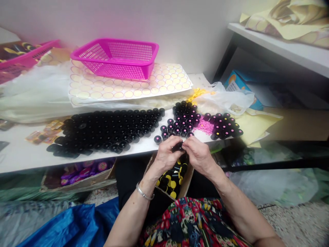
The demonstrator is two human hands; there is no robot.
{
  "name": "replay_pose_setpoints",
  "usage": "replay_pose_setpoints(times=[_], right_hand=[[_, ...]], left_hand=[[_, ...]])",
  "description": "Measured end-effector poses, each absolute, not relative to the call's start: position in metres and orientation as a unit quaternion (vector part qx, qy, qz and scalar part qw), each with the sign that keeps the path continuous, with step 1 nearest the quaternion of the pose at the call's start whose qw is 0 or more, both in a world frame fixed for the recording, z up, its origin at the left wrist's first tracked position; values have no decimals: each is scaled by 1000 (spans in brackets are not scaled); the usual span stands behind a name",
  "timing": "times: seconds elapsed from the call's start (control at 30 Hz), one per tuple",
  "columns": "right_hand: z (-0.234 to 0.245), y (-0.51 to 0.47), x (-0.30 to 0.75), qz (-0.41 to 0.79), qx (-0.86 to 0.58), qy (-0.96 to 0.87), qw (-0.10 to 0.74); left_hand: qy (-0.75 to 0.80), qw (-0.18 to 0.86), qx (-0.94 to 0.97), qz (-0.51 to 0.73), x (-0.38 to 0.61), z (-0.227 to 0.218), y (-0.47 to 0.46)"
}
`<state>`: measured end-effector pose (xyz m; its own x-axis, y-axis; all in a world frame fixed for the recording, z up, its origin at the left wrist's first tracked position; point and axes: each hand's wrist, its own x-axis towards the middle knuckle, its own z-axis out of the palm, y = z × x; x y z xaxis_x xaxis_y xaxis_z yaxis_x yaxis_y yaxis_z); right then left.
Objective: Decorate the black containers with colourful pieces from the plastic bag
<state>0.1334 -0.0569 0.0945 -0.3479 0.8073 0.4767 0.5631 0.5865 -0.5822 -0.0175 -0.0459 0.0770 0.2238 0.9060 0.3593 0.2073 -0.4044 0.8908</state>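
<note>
A small black cylindrical cap (178, 146) is pinched between the fingertips of both hands just in front of the edge of the white table (23, 154). The left hand (168, 154) is closed round the cap's left end, its fingers curled tight, and a silver bangle (144, 193) is worn at that wrist. The right hand (199, 154) is closed on the other end, thumb and forefinger pressed together with almost no gap. Most of the cap is covered by the fingers, so its open end cannot be made out. Below the hands an open cardboard box (187, 181) of black and yellow caps is seen, largely hidden by the wrists. On the table a wide bed of plain black caps (108, 130) is laid out at the left, and two clusters of black caps with pink centres (185, 120) at the right, with loose pink discs (204, 125) between them. A magenta plastic mesh basket (117, 58) is set on a sheet of round pale stickers (128, 87). A second pink basket (20, 58) is cut off at the left edge.
</note>
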Motion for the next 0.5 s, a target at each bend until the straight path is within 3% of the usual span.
replay_pose_setpoints(times=[0.23, 0.5], right_hand=[[95, -59, 131, 33, -399, -860, 316], [88, -57, 131, 265, -395, -737, 481]], left_hand=[[390, 362, 707, 466, -20, 74, -49], [389, 486, 596, 507, -18, 65, -54]])
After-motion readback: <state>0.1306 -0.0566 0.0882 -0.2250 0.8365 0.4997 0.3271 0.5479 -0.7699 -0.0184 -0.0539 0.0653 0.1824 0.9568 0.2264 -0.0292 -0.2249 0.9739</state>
